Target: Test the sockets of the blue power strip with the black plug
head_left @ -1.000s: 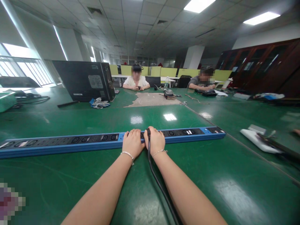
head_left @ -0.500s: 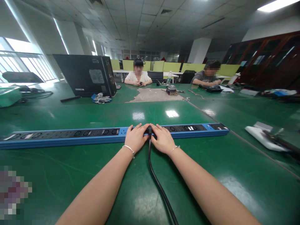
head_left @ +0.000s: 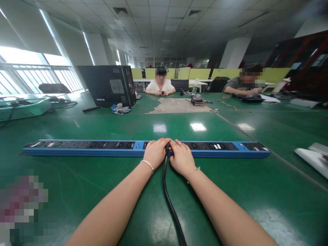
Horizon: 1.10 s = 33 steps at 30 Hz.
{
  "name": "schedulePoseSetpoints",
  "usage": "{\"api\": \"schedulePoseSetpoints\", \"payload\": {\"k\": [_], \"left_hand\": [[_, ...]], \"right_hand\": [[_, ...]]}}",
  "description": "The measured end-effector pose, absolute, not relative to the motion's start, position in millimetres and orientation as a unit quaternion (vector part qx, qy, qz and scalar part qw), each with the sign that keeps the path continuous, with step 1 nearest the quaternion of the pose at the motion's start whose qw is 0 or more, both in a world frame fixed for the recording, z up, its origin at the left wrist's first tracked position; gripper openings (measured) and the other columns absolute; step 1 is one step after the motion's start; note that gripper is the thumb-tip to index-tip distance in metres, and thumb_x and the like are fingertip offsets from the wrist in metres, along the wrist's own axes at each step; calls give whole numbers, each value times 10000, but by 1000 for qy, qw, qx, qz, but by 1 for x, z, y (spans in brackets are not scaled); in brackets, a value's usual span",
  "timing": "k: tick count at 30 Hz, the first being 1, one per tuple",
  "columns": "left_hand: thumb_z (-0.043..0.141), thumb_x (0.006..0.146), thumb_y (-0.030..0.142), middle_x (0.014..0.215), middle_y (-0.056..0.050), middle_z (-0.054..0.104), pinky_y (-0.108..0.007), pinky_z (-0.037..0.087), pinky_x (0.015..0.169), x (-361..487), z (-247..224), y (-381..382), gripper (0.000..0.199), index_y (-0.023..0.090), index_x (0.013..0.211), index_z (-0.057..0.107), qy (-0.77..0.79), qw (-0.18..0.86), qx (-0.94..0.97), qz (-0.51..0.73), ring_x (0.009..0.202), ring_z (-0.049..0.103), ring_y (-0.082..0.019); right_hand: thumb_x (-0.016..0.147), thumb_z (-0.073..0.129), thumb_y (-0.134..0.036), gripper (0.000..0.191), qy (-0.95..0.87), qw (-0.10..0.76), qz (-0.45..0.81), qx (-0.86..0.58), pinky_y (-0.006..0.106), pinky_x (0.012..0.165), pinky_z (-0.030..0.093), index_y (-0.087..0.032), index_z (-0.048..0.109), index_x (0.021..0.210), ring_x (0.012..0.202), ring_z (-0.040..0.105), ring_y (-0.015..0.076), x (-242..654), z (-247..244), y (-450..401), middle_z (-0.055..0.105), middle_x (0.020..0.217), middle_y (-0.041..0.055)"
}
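A long blue power strip with black socket panels lies across the green table. At its middle stands the black plug of a thick power cord, which runs down toward me. My left hand closes on the plug from the left, and my right hand closes on it from the right. Their fingertips meet over its top. Fingers hide part of the strip and the plug's front end, so how deep it sits in a socket cannot be seen.
A black computer case stands at the back left, with gloves beside it. A green basket is far left, a white object far right. Two people sit across the table.
The view has turned left, so the table and strip appear further right. My fingers have drawn together over the plug's top. Both hands stay at the strip.
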<state>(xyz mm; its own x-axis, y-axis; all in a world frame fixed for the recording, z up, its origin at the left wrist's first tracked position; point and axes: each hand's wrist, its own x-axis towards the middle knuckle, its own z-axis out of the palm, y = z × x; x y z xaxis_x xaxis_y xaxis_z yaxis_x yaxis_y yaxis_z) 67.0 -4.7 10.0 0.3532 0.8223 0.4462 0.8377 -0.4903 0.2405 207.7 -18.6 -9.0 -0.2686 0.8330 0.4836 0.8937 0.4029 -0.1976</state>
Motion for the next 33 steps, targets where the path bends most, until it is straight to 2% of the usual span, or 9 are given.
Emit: {"api": "schedulePoseSetpoints", "payload": {"k": [5,8,18,20,25,30,33], "left_hand": [[455,874,253,1136,-16,662,-316,422,908,67,18,-2,304,268,1160,557,-527,11,-815,-240,1001,606,-166],[461,877,312,1131,-17,667,-318,425,903,68,22,-3,303,275,1157,569,-536,0,-813,-229,994,612,-173],[433,894,319,1118,-56,660,-345,436,910,70,4,-3,316,220,1173,542,-515,19,-806,-291,1016,597,-186],[424,896,320,1119,-72,654,-342,437,917,71,1,-1,320,203,1174,532,-502,16,-803,-320,1015,595,-187],[413,902,316,1137,-70,639,-290,434,926,72,19,-1,334,179,1192,506,-511,1,-714,-479,1024,586,-173],[456,868,341,1048,-36,672,-293,471,850,20,44,9,326,199,1143,559,-578,-42,-635,-511,923,625,-180],[491,829,390,992,-41,690,-314,489,813,-30,47,12,336,198,1076,615,-621,-56,-610,-489,893,631,-201]], "right_hand": [[756,444,-117,523,-782,291,-59,-547,370,1043,302,-107,496,1277,1237,448,209,207,-12,-18,573,1273,109],[753,442,-116,521,-783,292,-64,-546,377,1052,289,-112,502,1271,1248,435,213,208,-13,-20,551,1303,96],[744,462,-124,505,-772,292,-67,-560,382,1045,273,-158,522,1244,1252,415,210,205,-14,-19,539,1320,67],[735,472,-124,507,-770,298,-65,-561,382,1039,274,-163,526,1237,1248,415,213,205,-14,-19,546,1312,68],[717,465,-109,512,-770,299,-65,-560,372,1040,260,-169,535,1220,1255,402,210,205,-15,-19,538,1321,53],[714,457,-111,517,-774,296,-73,-556,359,1047,246,-166,529,1223,1255,399,200,206,-15,-20,529,1332,37],[707,459,-110,518,-772,298,-74,-556,363,1044,246,-167,534,1217,1251,403,208,206,-16,-19,532,1328,39]]}}
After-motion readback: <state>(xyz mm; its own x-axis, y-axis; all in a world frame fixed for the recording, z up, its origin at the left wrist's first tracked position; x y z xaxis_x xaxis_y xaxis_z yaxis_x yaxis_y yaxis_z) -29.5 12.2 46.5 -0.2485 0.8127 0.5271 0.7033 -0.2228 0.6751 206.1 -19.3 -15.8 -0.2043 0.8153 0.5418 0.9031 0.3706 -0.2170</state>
